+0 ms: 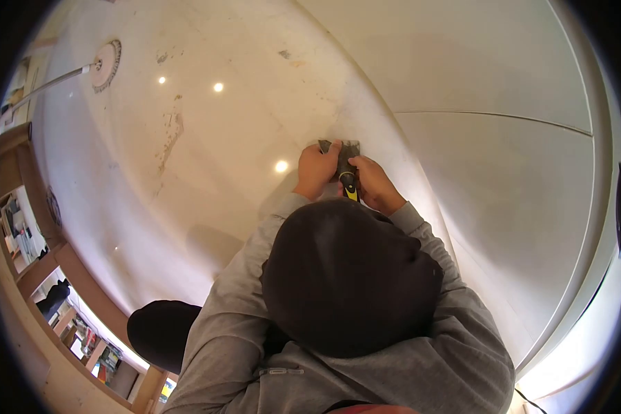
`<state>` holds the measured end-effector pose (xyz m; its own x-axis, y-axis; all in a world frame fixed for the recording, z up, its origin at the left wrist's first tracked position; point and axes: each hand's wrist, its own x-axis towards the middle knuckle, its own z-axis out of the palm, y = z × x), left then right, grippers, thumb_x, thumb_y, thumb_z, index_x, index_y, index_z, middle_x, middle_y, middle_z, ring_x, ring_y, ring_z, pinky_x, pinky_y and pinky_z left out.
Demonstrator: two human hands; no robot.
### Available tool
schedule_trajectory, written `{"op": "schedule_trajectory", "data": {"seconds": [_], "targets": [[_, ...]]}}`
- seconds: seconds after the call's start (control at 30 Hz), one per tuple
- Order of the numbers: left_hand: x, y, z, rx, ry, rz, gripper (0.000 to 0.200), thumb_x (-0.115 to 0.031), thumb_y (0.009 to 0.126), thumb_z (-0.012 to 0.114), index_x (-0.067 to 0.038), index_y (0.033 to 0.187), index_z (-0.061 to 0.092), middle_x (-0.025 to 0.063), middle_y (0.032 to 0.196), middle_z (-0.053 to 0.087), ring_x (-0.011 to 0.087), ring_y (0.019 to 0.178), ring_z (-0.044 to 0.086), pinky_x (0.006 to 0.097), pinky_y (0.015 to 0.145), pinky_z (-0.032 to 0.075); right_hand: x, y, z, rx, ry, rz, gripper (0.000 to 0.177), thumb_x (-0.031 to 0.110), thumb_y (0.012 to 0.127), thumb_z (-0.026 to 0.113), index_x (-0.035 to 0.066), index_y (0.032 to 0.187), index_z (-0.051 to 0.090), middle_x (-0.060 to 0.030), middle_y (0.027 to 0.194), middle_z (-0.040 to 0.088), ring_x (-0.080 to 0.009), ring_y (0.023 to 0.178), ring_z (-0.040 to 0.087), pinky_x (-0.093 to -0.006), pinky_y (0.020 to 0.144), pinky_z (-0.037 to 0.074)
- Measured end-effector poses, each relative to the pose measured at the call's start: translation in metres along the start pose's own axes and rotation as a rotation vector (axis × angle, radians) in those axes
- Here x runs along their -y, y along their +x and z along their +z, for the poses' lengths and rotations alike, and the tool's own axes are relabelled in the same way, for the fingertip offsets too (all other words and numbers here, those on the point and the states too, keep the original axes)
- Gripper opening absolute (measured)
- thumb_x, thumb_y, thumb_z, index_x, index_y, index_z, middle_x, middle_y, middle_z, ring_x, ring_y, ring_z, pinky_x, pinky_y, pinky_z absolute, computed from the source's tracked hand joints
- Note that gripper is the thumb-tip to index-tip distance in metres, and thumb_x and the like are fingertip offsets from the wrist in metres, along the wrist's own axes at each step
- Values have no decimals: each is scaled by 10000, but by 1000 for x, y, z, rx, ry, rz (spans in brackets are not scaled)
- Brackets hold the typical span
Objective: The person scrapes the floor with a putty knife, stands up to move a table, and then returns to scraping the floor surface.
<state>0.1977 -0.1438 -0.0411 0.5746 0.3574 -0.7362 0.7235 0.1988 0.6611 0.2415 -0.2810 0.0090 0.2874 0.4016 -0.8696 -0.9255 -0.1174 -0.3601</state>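
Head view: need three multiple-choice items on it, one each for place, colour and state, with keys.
1. Where is the scraper working the floor?
A. by the round pad at upper left
B. close to the foot of the wall
C. beside the shelves at left

2. What colour is the near end of the scraper's handle?
A. red
B. white
C. yellow

3. How do the hands stand?
A. the left hand and the right hand both grip the scraper
B. only one hand grips it
C. both hands are off it

Answers:
1 B, since the blade lies on the floor right where the wall begins.
2 C, since a yellow tip shows between the wrists.
3 A, since both hands close around the handle from either side.
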Motion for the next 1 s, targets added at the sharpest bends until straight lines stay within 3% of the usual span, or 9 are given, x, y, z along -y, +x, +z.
{"op": "schedule_trajectory", "data": {"seconds": [0.2, 0.3, 0.43, 0.53, 0.6, 0.73, 0.83, 0.9, 1.0], "targets": [[-4, 9, 2, 35, 11, -101, 438, -360, 881, 621, 46, 721, 657, 170, 627, 648, 227, 491, 633, 357, 482, 499, -9, 26, -1, -24, -5, -78, 365, 328, 1044, 381, -1, 1033, 540, -85, 760, 606, -192, 615, 597, -318, 569, 509], [-18, 13, 4, -19, 85, -37, 400, -342, 888, 649, 36, 759, 628, 80, 622, 601, 171, 480, 568, 320, 433, 457, -11, 49, -6, -102, -85, -190, 355, 313, 1043, 398, -6, 1017, 551, -77, 770, 606, -183, 613, 592, -313, 566, 507], [-16, 21, 13, -77, -10, -101, 402, -335, 887, 637, 37, 737, 628, 94, 625, 606, 181, 507, 590, 326, 441, 463, 9, 56, -3, -185, -133, -217, 337, 292, 1031, 446, -25, 1016, 559, -77, 785, 617, -162, 618, 585, -316, 564, 499], [-2, 25, 16, -112, 124, 24, 422, -337, 878, 624, 66, 753, 647, 160, 667, 646, 256, 557, 633, 378, 518, 504, -16, 57, 0, -277, -11, -200, 361, 315, 1007, 484, -31, 975, 581, -49, 691, 569, -132, 535, 530, -308, 443, 409], [-9, 14, 18, -233, 377, 69, 480, -380, 871, 552, 79, 819, 682, 284, 814, 671, 422, 820, 670, 468, 772, 521, -9, 65, 0, -277, -75, -259, 371, 322, 1006, 483, -31, 960, 588, -48, 680, 565, -137, 525, 528, -316, 435, 407], [-59, 22, 8, -182, 237, 13, 468, -374, 867, 540, 67, 880, 698, 295, 865, 669, 446, 875, 658, 483, 834, 507, 16, 67, 13, -233, -29, -251, 383, 297, 1010, 466, -58, 969, 603, -86, 723, 617, -163, 551, 547, -324, 492, 437], [-18, 21, 10, -172, 522, 98, 453, -369, 860, 546, 57, 864, 700, 294, 881, 669, 455, 883, 653, 482, 830, 510, -3, 51, 21, -374, -80, -237, 401, 297, 1013, 462, -76, 1042, 604, -107, 757, 644, -187, 674, 613, -352, 585, 481], [-20, 33, 12, -222, 414, 188, 446, -365, 852, 551, 56, 857, 701, 302, 897, 666, 459, 885, 653, 482, 827, 511, -18, 95, 0, -377, -90, -418, 404, 293, 1012, 464, -82, 1075, 598, -117, 798, 655, -193, 735, 625, -364, 638, 492], [-68, 28, 8, -211, 291, -4, 481, -382, 858, 547, 77, 850, 688, 310, 907, 660, 446, 912, 641, 458, 828, 500, 23, 87, 7, -187, -28, -253, 381, 275, 1006, 474, -78, 1076, 599, -121, 849, 654, -174, 703, 610, -335, 608, 485]]}}
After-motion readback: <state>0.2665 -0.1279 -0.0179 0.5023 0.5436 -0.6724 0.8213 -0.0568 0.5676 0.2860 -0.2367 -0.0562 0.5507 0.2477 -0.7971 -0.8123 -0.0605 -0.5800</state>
